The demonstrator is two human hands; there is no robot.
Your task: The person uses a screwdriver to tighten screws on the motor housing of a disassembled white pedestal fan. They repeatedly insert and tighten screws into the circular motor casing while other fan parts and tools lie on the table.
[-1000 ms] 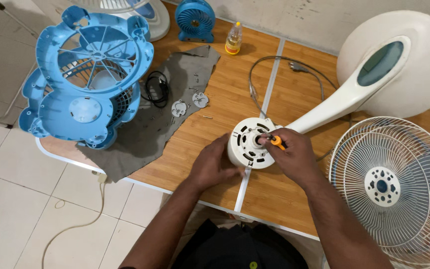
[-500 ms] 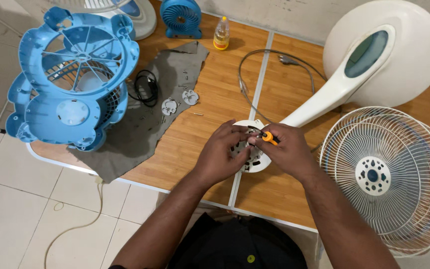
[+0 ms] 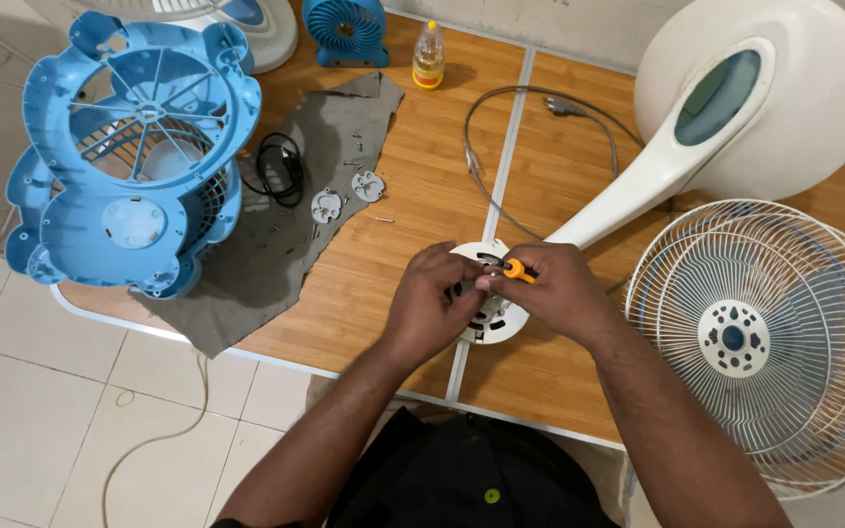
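A wooden worktop [image 3: 393, 225] made of two boards side by side stands on a pale tiled floor [image 3: 41, 411], with a light wall along the far edge. At the far left, a blue plastic fan housing [image 3: 129, 156] sits partly over the worktop's edge, on a grey cloth [image 3: 276, 244] spread across the left board. On the cloth lie a coiled black cable [image 3: 276, 168], two small round white plates [image 3: 346, 196] and a few loose screws. At the back stand a small blue fan [image 3: 346, 29] and a small bottle of yellow liquid [image 3: 428, 57]. A grey power cord [image 3: 501, 147] loops over the seam between the boards.

Near the front edge, on that seam, lies the round white motor casing [image 3: 489, 311] of a fan. The left hand [image 3: 432, 303] comes in from below with the forearm angled up to the right; it rests on the casing's left side, fingers curled over it. The right hand [image 3: 559, 293] reaches in from the lower right, its grip pinching a small orange-handled screwdriver [image 3: 515, 269] held over the top of the casing, thumbs of both hands nearly meeting.

To the right, the casing joins a white fan stand [image 3: 755, 108] lying on its side, and a white wire fan guard [image 3: 765, 342] lies at the far right.
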